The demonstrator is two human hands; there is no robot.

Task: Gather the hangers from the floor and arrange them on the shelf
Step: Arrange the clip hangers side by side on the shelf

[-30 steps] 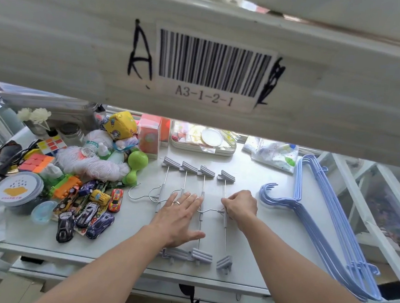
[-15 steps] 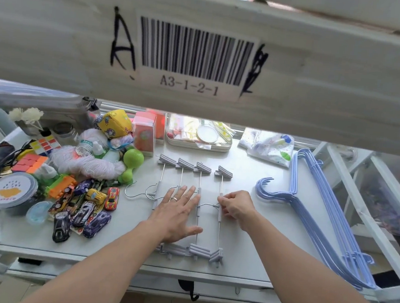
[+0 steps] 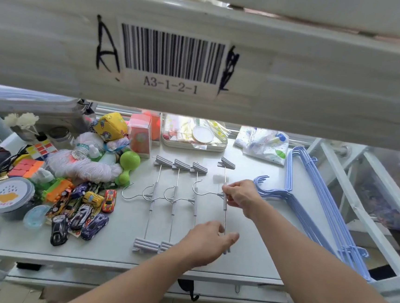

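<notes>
Your right hand pinched rightmost clip hanger at mid-rod, fingertips closed on it. Your left hand sat at rod's near end, fingers curled, blurred; grip or mere touch, cannot tell. Hanger's far clip cast shadow on shelf just beside it. Three other clip hangers lay flat in row to left, hooks pointing left. Blue hangers lay stacked to right, near your right wrist. Toy cars clustered at shelf's left.
</notes>
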